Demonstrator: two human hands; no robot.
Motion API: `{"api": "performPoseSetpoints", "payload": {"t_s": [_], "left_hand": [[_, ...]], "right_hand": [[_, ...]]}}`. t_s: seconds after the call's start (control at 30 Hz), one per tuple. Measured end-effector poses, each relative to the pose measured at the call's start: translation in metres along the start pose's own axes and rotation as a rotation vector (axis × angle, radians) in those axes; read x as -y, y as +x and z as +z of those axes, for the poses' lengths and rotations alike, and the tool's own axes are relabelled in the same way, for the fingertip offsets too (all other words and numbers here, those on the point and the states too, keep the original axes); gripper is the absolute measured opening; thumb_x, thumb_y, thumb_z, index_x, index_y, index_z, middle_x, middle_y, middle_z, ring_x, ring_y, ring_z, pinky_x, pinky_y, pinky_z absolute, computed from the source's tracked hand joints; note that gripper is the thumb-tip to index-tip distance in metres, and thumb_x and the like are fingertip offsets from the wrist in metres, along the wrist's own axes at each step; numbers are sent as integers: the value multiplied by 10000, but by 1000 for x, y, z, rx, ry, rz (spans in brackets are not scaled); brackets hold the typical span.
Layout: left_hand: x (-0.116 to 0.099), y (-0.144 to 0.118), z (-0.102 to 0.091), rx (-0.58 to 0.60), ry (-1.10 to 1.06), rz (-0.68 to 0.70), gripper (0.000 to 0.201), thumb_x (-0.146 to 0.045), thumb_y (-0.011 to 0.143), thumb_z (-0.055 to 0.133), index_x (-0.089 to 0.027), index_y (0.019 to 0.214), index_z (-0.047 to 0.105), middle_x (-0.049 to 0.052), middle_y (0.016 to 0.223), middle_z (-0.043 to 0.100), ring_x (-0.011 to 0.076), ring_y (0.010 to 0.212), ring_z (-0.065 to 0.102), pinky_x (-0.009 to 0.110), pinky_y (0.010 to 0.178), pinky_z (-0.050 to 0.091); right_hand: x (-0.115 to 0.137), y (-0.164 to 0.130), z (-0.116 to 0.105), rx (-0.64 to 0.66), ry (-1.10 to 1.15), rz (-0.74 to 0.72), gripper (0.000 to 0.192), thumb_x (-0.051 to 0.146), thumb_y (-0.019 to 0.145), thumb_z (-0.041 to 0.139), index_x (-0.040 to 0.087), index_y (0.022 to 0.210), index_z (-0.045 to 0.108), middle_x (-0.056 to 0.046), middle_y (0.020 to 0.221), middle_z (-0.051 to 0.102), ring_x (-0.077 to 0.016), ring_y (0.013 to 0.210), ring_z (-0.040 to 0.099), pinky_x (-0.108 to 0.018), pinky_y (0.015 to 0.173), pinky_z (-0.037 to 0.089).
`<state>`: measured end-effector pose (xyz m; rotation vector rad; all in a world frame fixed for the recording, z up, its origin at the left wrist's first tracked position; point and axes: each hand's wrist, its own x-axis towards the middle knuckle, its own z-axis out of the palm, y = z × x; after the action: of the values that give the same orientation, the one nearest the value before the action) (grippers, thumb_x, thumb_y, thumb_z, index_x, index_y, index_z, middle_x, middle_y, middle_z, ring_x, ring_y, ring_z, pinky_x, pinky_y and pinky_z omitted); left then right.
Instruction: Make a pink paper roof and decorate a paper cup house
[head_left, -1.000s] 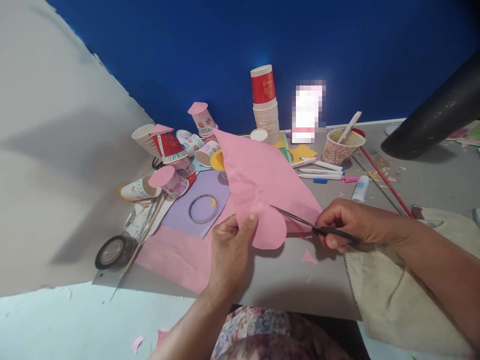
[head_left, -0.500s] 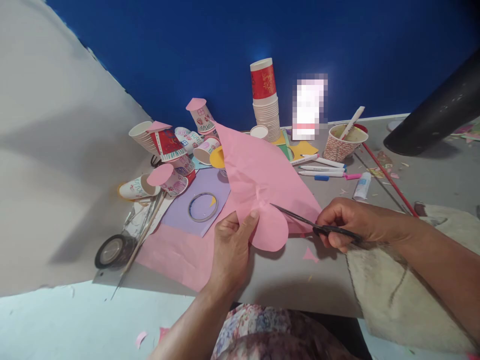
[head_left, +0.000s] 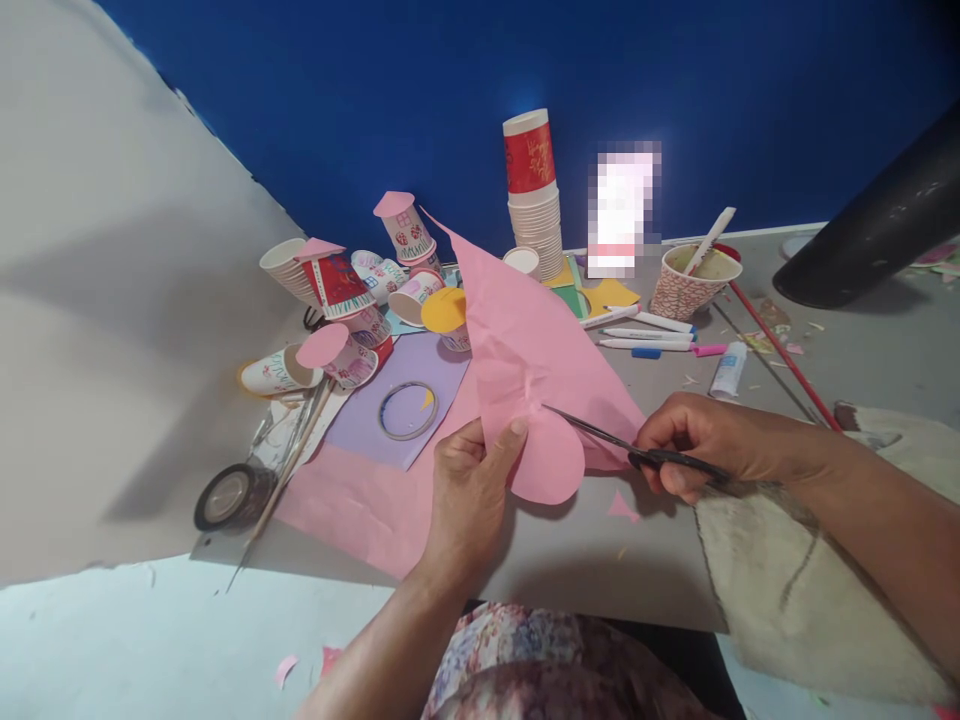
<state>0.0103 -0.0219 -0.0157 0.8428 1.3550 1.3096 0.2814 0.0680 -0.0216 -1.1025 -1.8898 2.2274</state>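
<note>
My left hand (head_left: 469, 495) pinches a sheet of pink paper (head_left: 525, 340) near its lower edge, thumb on top, and holds it up off the grey floor mat (head_left: 600, 560). A rounded lobe (head_left: 551, 465) of the sheet hangs below the thumb. My right hand (head_left: 705, 440) grips black scissors (head_left: 607, 440), whose blades reach left into the paper just above the lobe. A small pink offcut (head_left: 621, 507) lies on the mat under the scissors.
Decorated paper cups (head_left: 345, 300) lie heaped at the back left, beside a tall cup stack (head_left: 534, 195). A purple sheet with a tape ring (head_left: 407, 410), another tape roll (head_left: 229, 497), markers (head_left: 645, 335), a glue tube (head_left: 727, 370), a cup with a stick (head_left: 694, 280) and a beige cloth (head_left: 795, 590) surround the hands.
The pink sheet has turned a little, its top corner rising and swinging left. The rounded lobe has shifted slightly right. The scissors stay in the cut.
</note>
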Motion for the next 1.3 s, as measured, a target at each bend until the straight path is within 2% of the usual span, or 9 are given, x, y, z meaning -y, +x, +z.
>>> {"api": "performPoseSetpoints", "payload": {"t_s": [0.27,0.43,0.77,1.1,1.3], "left_hand": [[-4,-2,1,22,12,-22,391,-534,860,827,-174,740,734,17,732,678,155,691,560,268,629,448],[-9,-3,2,33,45,-29,415,-511,883,792,-147,713,688,9,697,611,125,653,479,248,595,381],[-4,-3,-3,42,67,-20,389,-504,893,768,-148,753,705,9,710,588,131,662,465,256,603,373],[-23,-6,5,22,243,-13,392,-484,845,691,-158,638,625,-14,614,465,113,595,381,246,538,306],[-22,-5,5,17,267,16,393,-475,854,679,-166,626,595,-14,621,453,112,595,381,243,533,304]], "right_hand": [[2,1,2,-3,21,36,646,756,641,908,138,786,791,-34,581,666,-122,529,554,-208,476,319],[-1,0,1,0,5,26,641,752,647,908,138,783,787,-32,588,666,-105,507,516,-214,467,291],[0,-2,1,7,-17,17,628,750,675,895,137,779,800,-25,591,648,-109,536,529,-217,495,336],[-1,-1,2,38,-3,16,607,735,668,905,149,778,793,-16,601,649,-104,539,527,-209,501,359],[7,-2,3,29,-53,23,614,756,696,873,151,753,788,-20,595,641,-102,540,507,-216,503,334]]}}
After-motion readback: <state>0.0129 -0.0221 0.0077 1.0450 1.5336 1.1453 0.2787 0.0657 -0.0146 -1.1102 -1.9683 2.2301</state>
